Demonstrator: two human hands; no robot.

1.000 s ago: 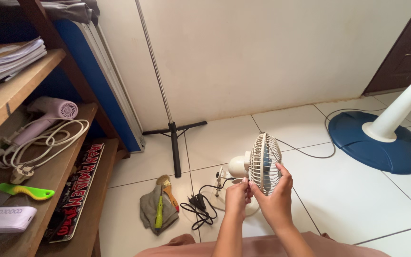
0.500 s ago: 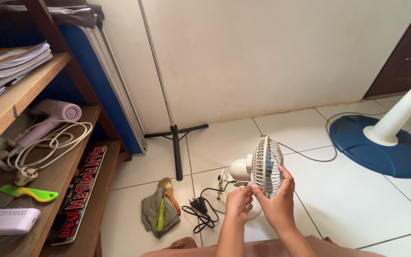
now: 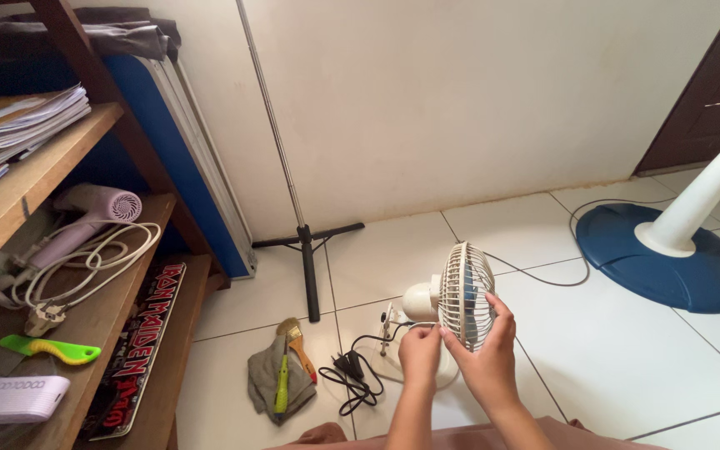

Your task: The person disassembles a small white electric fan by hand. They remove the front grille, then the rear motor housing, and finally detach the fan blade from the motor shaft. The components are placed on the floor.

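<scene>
Two hands on small cream desk fan point(image 3: 452, 302), upright on floor tiles point(image 3: 627, 350) near centre. Left hand point(image 3: 420, 352) pinching lower rim of cage. Right hand point(image 3: 485, 354) cupping cage front, fingers point(image 3: 503, 310) spread. Forearms rising from near edge.

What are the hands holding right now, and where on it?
Both hold the small cream desk fan by its wire grille: right hand on the front, left hand pinching the lower rim.

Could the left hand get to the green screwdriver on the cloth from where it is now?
Probably yes. The left hand is at the rim of the small fan's grille, and the green screwdriver lies on the grey cloth to its left. Only the black cord lies between, flat on the floor.
</scene>
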